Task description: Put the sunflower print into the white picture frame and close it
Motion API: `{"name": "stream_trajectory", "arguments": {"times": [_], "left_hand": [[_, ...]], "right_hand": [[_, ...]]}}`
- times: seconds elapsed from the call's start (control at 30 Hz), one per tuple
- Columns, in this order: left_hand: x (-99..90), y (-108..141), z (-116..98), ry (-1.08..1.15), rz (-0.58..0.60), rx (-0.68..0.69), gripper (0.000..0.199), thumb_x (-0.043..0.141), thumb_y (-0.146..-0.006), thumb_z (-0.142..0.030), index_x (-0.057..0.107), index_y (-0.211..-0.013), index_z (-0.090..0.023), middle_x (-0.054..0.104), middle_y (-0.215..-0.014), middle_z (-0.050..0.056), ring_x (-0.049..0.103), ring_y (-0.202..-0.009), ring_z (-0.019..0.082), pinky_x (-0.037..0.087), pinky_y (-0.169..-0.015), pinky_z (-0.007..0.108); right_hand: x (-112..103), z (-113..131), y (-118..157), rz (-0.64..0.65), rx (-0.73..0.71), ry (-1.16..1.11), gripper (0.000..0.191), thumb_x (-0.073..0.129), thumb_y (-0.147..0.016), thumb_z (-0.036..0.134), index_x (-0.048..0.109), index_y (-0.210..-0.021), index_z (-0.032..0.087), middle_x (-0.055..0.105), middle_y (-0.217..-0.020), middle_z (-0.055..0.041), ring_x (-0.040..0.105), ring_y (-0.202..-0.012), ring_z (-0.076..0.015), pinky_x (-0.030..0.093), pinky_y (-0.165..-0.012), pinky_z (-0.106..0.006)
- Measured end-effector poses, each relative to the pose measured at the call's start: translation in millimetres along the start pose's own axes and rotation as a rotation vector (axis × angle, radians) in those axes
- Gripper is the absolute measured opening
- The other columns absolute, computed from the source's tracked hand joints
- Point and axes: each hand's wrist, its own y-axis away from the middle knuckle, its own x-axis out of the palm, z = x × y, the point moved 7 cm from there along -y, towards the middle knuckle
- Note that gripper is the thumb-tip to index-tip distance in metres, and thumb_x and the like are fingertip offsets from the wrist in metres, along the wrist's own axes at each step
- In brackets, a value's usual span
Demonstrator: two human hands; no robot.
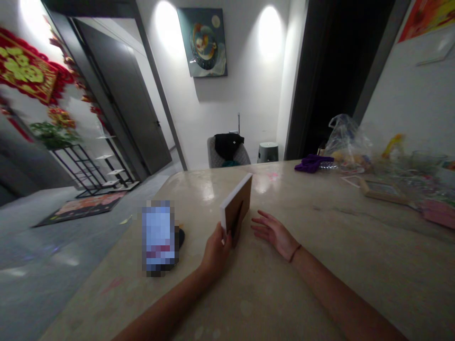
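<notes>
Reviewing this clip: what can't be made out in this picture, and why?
All in the head view:
- Front of the picture frame in the left hand: turned away, hidden by its own brown back.
- Display of the upright device: covered by pixelation.
- Contents of the plastic bag: blurred.
- Whole of the orange-red wall picture: cut off by the picture's edge.

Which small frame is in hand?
The white-edged frame, held by the left hand; the light-wood frame lies untouched on the right of the table.
</notes>
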Motion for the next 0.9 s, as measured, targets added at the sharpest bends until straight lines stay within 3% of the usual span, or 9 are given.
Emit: {"name": "stream_trajectory", "arguments": {"times": [0.07,0.17,0.3,0.43,0.5,0.7,0.83,0.9], "left_hand": [[0.7,2,2,0.081,-0.024,-0.037,0.011,0.048,-0.077,-0.029,0.049,-0.082,-0.019,0.055,-0.066,0.000,0.053,-0.059,0.015,0.044,-0.059,0.027],[5.6,4,-2,0.313,0.009,-0.015,0.020,0.051,-0.076,-0.031,0.046,-0.092,-0.019,0.058,-0.081,0.003,0.055,-0.072,0.016,0.044,-0.065,0.028],[8.1,4,-3,0.578,0.022,-0.042,0.033,0.058,-0.072,-0.033,0.045,-0.100,-0.019,0.059,-0.097,0.006,0.056,-0.090,0.019,0.044,-0.078,0.031],[8.2,6,4,0.753,-0.016,-0.162,0.041,0.064,-0.067,-0.033,0.046,-0.101,-0.019,0.060,-0.102,0.007,0.056,-0.097,0.021,0.044,-0.083,0.034],[11.0,9,3,0.833,0.004,-0.219,0.043,0.065,-0.066,-0.034,0.046,-0.102,-0.019,0.060,-0.106,0.007,0.056,-0.099,0.022,0.045,-0.084,0.035],[19.8,15,1,0.802,0.121,-0.316,0.046,0.069,-0.064,-0.038,0.052,-0.100,-0.017,0.063,-0.107,0.008,0.057,-0.100,0.024,0.045,-0.085,0.034],[23.8,13,17,0.860,0.131,-0.495,0.045,0.057,-0.071,-0.053,0.056,-0.094,-0.014,0.068,-0.081,0.007,0.064,-0.074,0.022,0.050,-0.072,0.037],[23.6,8,17,0.884,0.158,-0.461,0.047,0.054,-0.072,-0.055,0.059,-0.093,-0.013,0.068,-0.083,0.008,0.064,-0.077,0.022,0.050,-0.073,0.036]], "right_hand": [[-3,-6,-2,-0.052,0.025,0.034,0.022,0.061,-0.070,0.023,0.056,-0.092,0.019,0.066,-0.086,-0.0041,0.065,-0.075,-0.0154,0.051,-0.075,-0.030],[-1,-11,-4,-0.071,0.043,0.089,0.011,0.060,-0.070,0.020,0.054,-0.079,0.018,0.065,-0.077,-0.0025,0.064,-0.069,-0.0134,0.052,-0.070,-0.027],[-6,-10,-7,-0.153,-0.012,0.156,0.018,0.062,-0.069,0.021,0.048,-0.079,0.020,0.060,-0.069,0.0007,0.062,-0.060,-0.0122,0.052,-0.060,-0.025],[-19,-7,-12,-0.317,-0.116,0.319,0.029,0.067,-0.062,0.022,0.043,-0.079,0.021,0.055,-0.066,0.0036,0.057,-0.055,-0.0116,0.049,-0.052,-0.025],[-22,-9,-15,-0.335,-0.141,0.364,0.033,0.070,-0.059,0.023,0.044,-0.078,0.021,0.056,-0.065,0.0037,0.056,-0.055,-0.0121,0.048,-0.052,-0.026],[-26,-8,-21,-0.190,-0.190,0.187,0.034,0.067,-0.059,0.031,0.051,-0.087,0.022,0.063,-0.072,0.0014,0.061,-0.066,-0.0159,0.050,-0.063,-0.031],[-54,10,-24,-0.333,-0.295,0.286,0.038,0.061,-0.062,0.038,0.058,-0.095,0.021,0.067,-0.088,-0.0017,0.061,-0.089,-0.0209,0.047,-0.080,-0.038],[-67,18,-28,-0.366,-0.346,0.331,0.035,0.062,-0.062,0.040,0.061,-0.092,0.021,0.066,-0.100,-0.0030,0.053,-0.108,-0.0221,0.039,-0.094,-0.040]]}}
